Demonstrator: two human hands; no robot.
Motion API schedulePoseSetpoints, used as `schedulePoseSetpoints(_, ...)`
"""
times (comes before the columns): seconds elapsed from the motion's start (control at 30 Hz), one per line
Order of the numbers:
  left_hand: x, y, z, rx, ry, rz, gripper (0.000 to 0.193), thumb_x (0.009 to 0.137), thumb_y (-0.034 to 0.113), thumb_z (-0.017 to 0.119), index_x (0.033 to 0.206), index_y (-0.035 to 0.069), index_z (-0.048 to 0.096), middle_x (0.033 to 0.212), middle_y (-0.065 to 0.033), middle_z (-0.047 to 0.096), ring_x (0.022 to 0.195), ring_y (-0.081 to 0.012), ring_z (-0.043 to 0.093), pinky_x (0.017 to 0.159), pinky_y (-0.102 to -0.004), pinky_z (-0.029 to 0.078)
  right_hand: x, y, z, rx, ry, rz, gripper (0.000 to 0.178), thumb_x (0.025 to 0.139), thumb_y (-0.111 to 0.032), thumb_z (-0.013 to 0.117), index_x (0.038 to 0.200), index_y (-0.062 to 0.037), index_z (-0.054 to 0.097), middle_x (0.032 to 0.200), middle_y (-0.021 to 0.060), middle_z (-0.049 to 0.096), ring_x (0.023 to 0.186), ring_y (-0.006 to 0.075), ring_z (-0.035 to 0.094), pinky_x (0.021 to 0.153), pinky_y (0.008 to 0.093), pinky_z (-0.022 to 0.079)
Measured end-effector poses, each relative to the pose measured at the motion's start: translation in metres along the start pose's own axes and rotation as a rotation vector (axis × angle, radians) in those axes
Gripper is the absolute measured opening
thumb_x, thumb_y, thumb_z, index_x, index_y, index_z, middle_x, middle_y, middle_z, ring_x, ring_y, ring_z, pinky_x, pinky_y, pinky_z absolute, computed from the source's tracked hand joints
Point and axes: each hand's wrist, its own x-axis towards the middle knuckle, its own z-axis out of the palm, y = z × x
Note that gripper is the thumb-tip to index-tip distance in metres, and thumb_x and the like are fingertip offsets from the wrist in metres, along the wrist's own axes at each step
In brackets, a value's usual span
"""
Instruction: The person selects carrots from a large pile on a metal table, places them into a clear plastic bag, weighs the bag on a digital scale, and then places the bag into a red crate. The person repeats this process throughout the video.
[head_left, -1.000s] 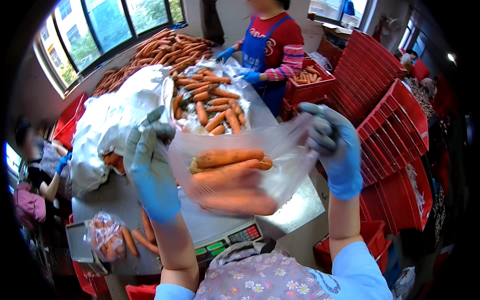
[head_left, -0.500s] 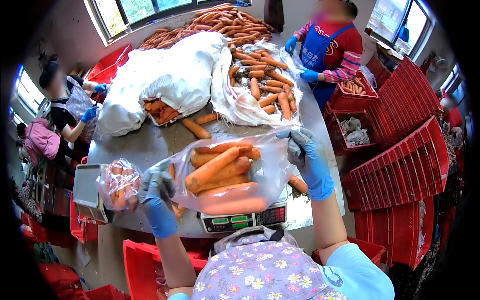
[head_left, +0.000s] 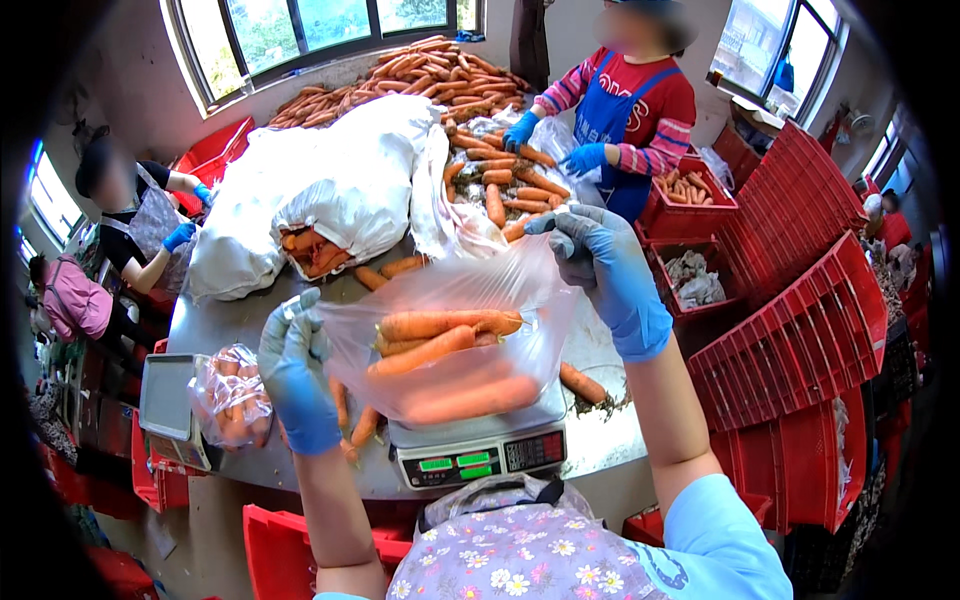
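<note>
A clear plastic bag (head_left: 540, 290) with several large orange carrots (head_left: 430, 350) in it hangs between my hands, over the digital scale (head_left: 480, 455). My left hand (head_left: 295, 345), in a blue glove with a grey palm, pinches one corner of the bag. The other top corner is gripped by my right hand (head_left: 600, 265), gloved alike and held higher. Part of the scale's plate is hidden behind the bag. Left of my left hand sits a filled, closed bag of carrots (head_left: 232, 395). A few loose carrots (head_left: 582, 384) lie beside the scale.
Big white sacks (head_left: 330, 165) and a carrot heap (head_left: 430, 80) cover the far side of the metal table (head_left: 210, 325). A second scale (head_left: 170, 395) stands left. Co-workers (head_left: 630, 110) stand at the far right and left. Red crates (head_left: 790, 340) are stacked at right.
Both my hands have risen, lifting the bag's upper edge, and the carrots have shifted inside it. The far-right co-worker's hands have moved over the loose carrots.
</note>
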Motion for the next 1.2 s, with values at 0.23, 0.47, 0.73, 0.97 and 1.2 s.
schedulePoseSetpoints(0.23, -0.035, -0.031, -0.003, 0.133, 0.180, -0.187, 0.015, 0.088, 0.003, 0.051, 0.099, 0.002, 0.062, 0.073, 0.0045, 0.055, 0.051, 0.0000, 0.036, 0.044, -0.0137, 0.025, -0.022, 0.043, -0.030, -0.016, 0.117, 0.085, 0.021, 0.090, -0.019, 0.050, 0.088, -0.0034, 0.065, 0.061, -0.0059, 0.047, 0.048, 0.0000, 0.037, 0.043, 0.0150, 0.027)
schedulePoseSetpoints(0.47, -0.048, -0.052, -0.011, 0.366, 0.079, -0.259, 0.017, 0.085, 0.004, 0.056, 0.102, 0.000, 0.058, 0.077, -0.0002, 0.057, 0.058, -0.0050, 0.046, 0.050, -0.0173, 0.036, -0.050, 0.091, -0.060, 0.154, 0.128, 0.143, 0.022, 0.092, -0.015, 0.046, 0.092, 0.0004, 0.063, 0.060, -0.0041, 0.048, 0.048, 0.0025, 0.039, 0.044, 0.0162, 0.030)
schedulePoseSetpoints(0.73, -0.055, -0.066, 0.071, 1.125, -0.496, 0.500, 0.032, 0.077, 0.009, 0.062, 0.107, 0.003, 0.054, 0.097, -0.0156, 0.060, 0.084, -0.0330, 0.059, 0.077, -0.0398, 0.047, -0.052, 0.095, -0.041, 0.023, 0.086, 0.084, 0.016, 0.091, -0.013, 0.055, 0.101, -0.0021, 0.058, 0.074, 0.0016, 0.059, 0.064, 0.0071, 0.054, 0.059, 0.0192, 0.044)
schedulePoseSetpoints(0.97, 0.037, -0.151, 0.055, 1.612, -0.785, 0.153, 0.029, 0.074, 0.025, 0.063, 0.094, 0.005, 0.063, 0.091, -0.0184, 0.063, 0.085, -0.0337, 0.060, 0.077, -0.0419, 0.048, -0.054, 0.092, -0.036, -0.069, 0.088, 0.020, 0.014, 0.092, -0.009, 0.053, 0.102, 0.0009, 0.055, 0.082, 0.0024, 0.059, 0.072, 0.0069, 0.055, 0.067, 0.0216, 0.047)
schedulePoseSetpoints(1.2, 0.062, -0.167, 0.052, 1.721, -0.992, 0.164, 0.037, 0.076, 0.039, 0.063, 0.095, 0.008, 0.066, 0.102, -0.0137, 0.063, 0.099, -0.0293, 0.057, 0.083, -0.0400, 0.046, -0.047, 0.099, -0.030, 0.000, 0.053, 0.011, 0.018, 0.092, -0.011, 0.054, 0.104, 0.0022, 0.053, 0.084, 0.0026, 0.059, 0.078, 0.0077, 0.057, 0.071, 0.0204, 0.047)
